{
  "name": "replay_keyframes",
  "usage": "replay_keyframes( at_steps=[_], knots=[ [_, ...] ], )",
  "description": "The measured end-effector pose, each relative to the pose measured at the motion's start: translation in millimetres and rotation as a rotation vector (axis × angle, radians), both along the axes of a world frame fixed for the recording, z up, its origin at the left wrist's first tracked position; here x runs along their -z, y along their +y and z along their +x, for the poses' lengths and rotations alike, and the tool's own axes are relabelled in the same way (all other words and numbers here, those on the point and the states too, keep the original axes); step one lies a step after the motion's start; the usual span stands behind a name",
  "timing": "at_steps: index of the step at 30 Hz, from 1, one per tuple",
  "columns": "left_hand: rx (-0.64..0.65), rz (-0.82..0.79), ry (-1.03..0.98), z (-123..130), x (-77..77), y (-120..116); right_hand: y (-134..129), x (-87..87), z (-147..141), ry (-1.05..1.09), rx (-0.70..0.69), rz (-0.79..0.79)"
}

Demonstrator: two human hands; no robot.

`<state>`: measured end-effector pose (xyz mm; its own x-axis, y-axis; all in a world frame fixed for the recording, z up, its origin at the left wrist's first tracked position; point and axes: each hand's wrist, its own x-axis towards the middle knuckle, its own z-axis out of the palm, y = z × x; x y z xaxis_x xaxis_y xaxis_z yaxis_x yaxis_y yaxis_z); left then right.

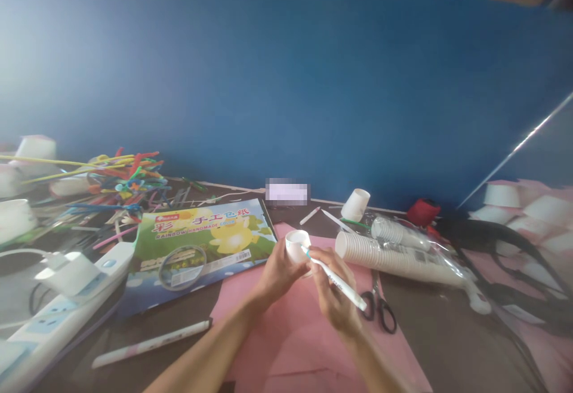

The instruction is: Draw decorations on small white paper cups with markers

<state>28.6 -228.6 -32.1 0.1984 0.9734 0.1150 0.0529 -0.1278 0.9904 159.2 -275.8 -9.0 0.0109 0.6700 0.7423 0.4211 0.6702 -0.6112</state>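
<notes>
The left hand (280, 270) pinches a white cup (297, 246) between thumb and fingers, above the far part of the pink paper (286, 333) on the desk (421, 327). The right hand (333, 288) pinches a white marker (338, 282), its blue end at the cup's right side.

To the left lies a colour-paper pack (242, 226) with a ring of tape (182, 267) on it. Nearer, a second marker (152, 343) lies beside a power strip (67, 315) at the left. Colourful pipe cleaners (134, 178) are heaped at the far left.

To the right of the right hand lie black-handled scissors (379, 309), partly on the paper. Beyond them lies a long stack of cups (398, 257), with a shorter stack (398, 235) behind it in clear plastic. A single cup (356, 204) stands farther off, near the blue partition (286, 94).
</notes>
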Motion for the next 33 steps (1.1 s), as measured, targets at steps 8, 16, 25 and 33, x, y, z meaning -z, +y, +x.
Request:
replay_keyframes(
  at_steps=[8,16,25,33],
  knots=[
    [0.001,-0.026,0.007,0.1,-4.7,-2.2,-0.9,-0.6,0.4,0.011,0.028,-0.027],
    [0.022,-0.009,0.012,-0.7,-0.4,-1.2,-1.4,-2.6,0.9,0.001,0.045,-0.037],
    [0.077,0.037,-0.01,-1.8,-2.6,-1.1,-0.1,-1.1,2.6,0.024,0.059,-0.05],
    [0.089,0.038,-0.018,-2.2,0.1,-1.4,0.7,-0.5,3.4,0.027,0.056,-0.054]
  ],
)
